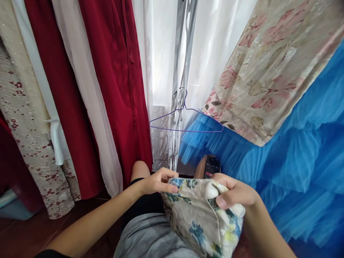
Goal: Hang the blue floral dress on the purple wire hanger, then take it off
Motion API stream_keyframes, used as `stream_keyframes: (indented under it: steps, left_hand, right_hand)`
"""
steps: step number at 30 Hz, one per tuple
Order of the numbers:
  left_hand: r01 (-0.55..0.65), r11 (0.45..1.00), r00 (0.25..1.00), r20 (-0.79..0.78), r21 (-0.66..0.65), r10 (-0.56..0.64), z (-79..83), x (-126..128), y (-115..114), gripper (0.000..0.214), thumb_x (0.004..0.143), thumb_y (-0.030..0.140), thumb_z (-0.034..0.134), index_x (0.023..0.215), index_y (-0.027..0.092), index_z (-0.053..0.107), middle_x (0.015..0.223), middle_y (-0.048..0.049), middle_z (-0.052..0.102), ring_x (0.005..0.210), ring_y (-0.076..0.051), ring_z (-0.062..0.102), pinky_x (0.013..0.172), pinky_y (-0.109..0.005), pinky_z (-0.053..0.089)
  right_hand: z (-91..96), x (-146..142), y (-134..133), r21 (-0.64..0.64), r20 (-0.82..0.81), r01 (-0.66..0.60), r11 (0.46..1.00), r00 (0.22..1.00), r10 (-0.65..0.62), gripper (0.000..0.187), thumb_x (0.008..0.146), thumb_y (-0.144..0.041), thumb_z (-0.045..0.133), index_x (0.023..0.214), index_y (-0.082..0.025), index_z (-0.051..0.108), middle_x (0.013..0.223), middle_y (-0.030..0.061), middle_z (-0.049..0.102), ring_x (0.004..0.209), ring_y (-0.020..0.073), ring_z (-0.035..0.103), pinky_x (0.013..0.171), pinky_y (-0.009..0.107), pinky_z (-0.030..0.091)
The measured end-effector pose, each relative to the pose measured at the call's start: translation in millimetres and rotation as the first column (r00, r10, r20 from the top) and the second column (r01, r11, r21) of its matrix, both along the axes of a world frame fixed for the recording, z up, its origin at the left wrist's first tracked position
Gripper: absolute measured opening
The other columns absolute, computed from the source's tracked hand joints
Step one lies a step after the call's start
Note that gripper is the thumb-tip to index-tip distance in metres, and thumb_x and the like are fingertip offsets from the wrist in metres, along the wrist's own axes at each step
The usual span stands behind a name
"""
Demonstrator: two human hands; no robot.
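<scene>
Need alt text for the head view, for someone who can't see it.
A person's left hand and right hand hold a cream floral cloth near its upper edge. Beyond it is a purple hanger, with a red garment to its left and a blue ruffled garment mostly to its right.

I'd take this for a dress shop or a room where gowns are kept, though I can't tell which. Long clothes crowd the left, deep red garments (110, 71) among pale ones, while a ruffled blue dress (295, 150) and a pink-flowered garment (258, 82) fill the right. Between them, a bare purple hanger (185, 107) hangs before white drapery (163, 53).
</scene>
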State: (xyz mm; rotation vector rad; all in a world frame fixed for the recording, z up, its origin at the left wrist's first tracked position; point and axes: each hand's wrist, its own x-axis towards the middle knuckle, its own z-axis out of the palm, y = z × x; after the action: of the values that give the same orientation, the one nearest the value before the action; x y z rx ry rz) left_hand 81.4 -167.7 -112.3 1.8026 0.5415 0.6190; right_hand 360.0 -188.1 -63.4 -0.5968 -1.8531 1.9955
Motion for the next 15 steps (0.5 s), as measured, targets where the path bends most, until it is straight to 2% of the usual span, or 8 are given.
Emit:
stream_keyframes:
  steps: [2, 4, 5, 7, 9, 12, 13, 15]
  left_hand:
    - [-0.058, 0.961, 0.992, -0.09, 0.27, 0.086, 8.5, -8.4, 9.3, 0.042, 0.081, 0.057, 0.072, 0.074, 0.017, 0.062, 0.072, 0.0001, 0.057, 0.07, -0.014, 0.053, 0.077, -0.03, 0.047]
    - [-0.016, 0.829, 0.953, -0.241, 0.559, 0.181, 15.2, -17.3, 21.9, 0.039, 0.083, 0.055, 0.071, 0.073, 0.018, 0.065, 0.074, 0.0004, 0.057, 0.075, -0.014, 0.053, 0.1, -0.038, 0.041]
    - [0.022, 0.754, 0.922, -0.306, 0.657, 0.239, 17.4, -22.8, 28.6, 0.039, 0.083, 0.055, 0.071, 0.072, 0.019, 0.067, 0.076, 0.0002, 0.058, 0.077, -0.015, 0.054, 0.107, -0.042, 0.035]
    - [0.08, 0.654, 0.854, -0.39, 0.752, 0.344, 19.3, -37.7, 43.0, 0.04, 0.082, 0.059, 0.071, 0.07, 0.02, 0.069, 0.081, -0.001, 0.06, 0.083, -0.016, 0.055, 0.114, -0.045, 0.027]
    - [0.105, 0.613, 0.779, -0.448, 0.783, 0.439, 18.9, -59.2, 59.2, 0.042, 0.081, 0.062, 0.07, 0.07, 0.021, 0.071, 0.085, -0.0026, 0.064, 0.09, -0.019, 0.058, 0.116, -0.048, 0.021]
    - [0.065, 0.6, 0.663, -0.484, 0.797, 0.572, 18.7, -99.8, 85.3, 0.042, 0.084, 0.062, 0.064, 0.073, 0.023, 0.073, 0.083, -0.0033, 0.069, 0.098, -0.023, 0.058, 0.115, -0.054, 0.012]
    - [0.027, 0.593, 0.63, -0.474, 0.805, 0.615, 19.9, -113.1, 93.4, 0.041, 0.085, 0.062, 0.062, 0.074, 0.024, 0.074, 0.082, -0.0035, 0.07, 0.1, -0.024, 0.057, 0.114, -0.055, 0.013]
    - [-0.068, 0.558, 0.575, -0.424, 0.827, 0.699, 25.0, -135.0, 107.6, 0.039, 0.086, 0.06, 0.06, 0.076, 0.025, 0.075, 0.083, -0.0045, 0.073, 0.1, -0.026, 0.055, 0.108, -0.053, 0.02]
  right_hand:
    - [9.0, 6.1, 8.0, 0.115, 0.102, -0.171, 0.979, 0.982, 0.159, 0.035, 0.076, -0.039, 0.077, 0.061, -0.013, 0.058, 0.054, -0.0013, 0.05, 0.048, 0.0076, 0.041, 0.044, 0.02, 0.034]
    - [20.4, 12.7, 17.6, 0.189, 0.172, -0.249, 0.95, 0.961, 0.218, 0.035, 0.083, -0.04, 0.073, 0.067, -0.012, 0.058, 0.061, -0.0014, 0.05, 0.054, 0.0078, 0.042, 0.05, 0.019, 0.037]
    - [26.9, 16.9, 23.2, 0.219, 0.196, -0.258, 0.941, 0.956, 0.217, 0.035, 0.085, -0.04, 0.072, 0.069, -0.012, 0.058, 0.063, -0.0015, 0.05, 0.057, 0.008, 0.042, 0.052, 0.019, 0.038]
    - [39.7, 26.9, 36.2, 0.27, 0.24, -0.259, 0.927, 0.951, 0.196, 0.036, 0.087, -0.042, 0.071, 0.07, -0.012, 0.059, 0.065, -0.0014, 0.049, 0.059, 0.0086, 0.042, 0.053, 0.02, 0.038]
    - [49.8, 36.6, 52.7, 0.327, 0.306, -0.206, 0.922, 0.947, 0.103, 0.035, 0.088, -0.043, 0.069, 0.074, -0.011, 0.062, 0.068, -0.0003, 0.052, 0.061, 0.0097, 0.045, 0.055, 0.021, 0.038]
    - [52.5, 40.7, 86.0, 0.457, 0.342, -0.004, 0.889, 0.924, -0.172, 0.03, 0.088, -0.041, 0.067, 0.088, -0.012, 0.069, 0.073, 0.0013, 0.059, 0.062, 0.0113, 0.049, 0.057, 0.022, 0.038]
    - [49.5, 37.7, 99.4, 0.522, 0.312, 0.082, 0.849, 0.908, -0.279, 0.03, 0.086, -0.04, 0.068, 0.096, -0.012, 0.07, 0.072, 0.0009, 0.06, 0.061, 0.0116, 0.05, 0.056, 0.023, 0.038]
    - [39.0, 25.5, 128.5, 0.658, 0.195, 0.248, 0.711, 0.855, -0.48, 0.042, 0.084, -0.036, 0.069, 0.119, -0.013, 0.067, 0.068, -0.0013, 0.059, 0.057, 0.0119, 0.049, 0.054, 0.023, 0.036]
